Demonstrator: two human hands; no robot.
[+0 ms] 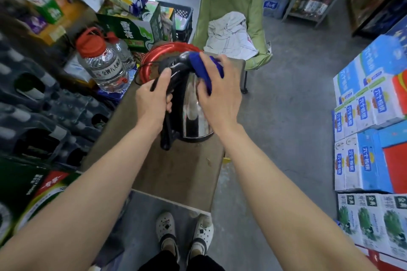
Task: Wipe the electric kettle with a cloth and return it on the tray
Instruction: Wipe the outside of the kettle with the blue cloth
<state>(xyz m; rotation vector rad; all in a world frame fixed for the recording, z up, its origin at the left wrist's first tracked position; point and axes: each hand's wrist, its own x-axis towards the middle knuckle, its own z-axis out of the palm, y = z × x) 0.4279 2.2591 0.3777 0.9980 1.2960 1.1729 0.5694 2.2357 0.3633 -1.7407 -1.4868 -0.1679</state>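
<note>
A steel electric kettle (191,116) with a black lid and black handle stands on the brown table (176,171), just in front of a round red tray (152,57). My left hand (154,97) grips the kettle's handle near the top. My right hand (220,92) presses a blue cloth (203,68) against the kettle's upper right side and lid. The kettle's base unit and black cord lie on the tray, partly hidden behind the kettle.
A large water bottle with a red cap (101,61) stands left of the tray. Crates and boxes crowd the left side. A green chair (233,17) with a white cloth stands behind the table. Stacked blue cartons (370,121) line the right; grey floor lies between.
</note>
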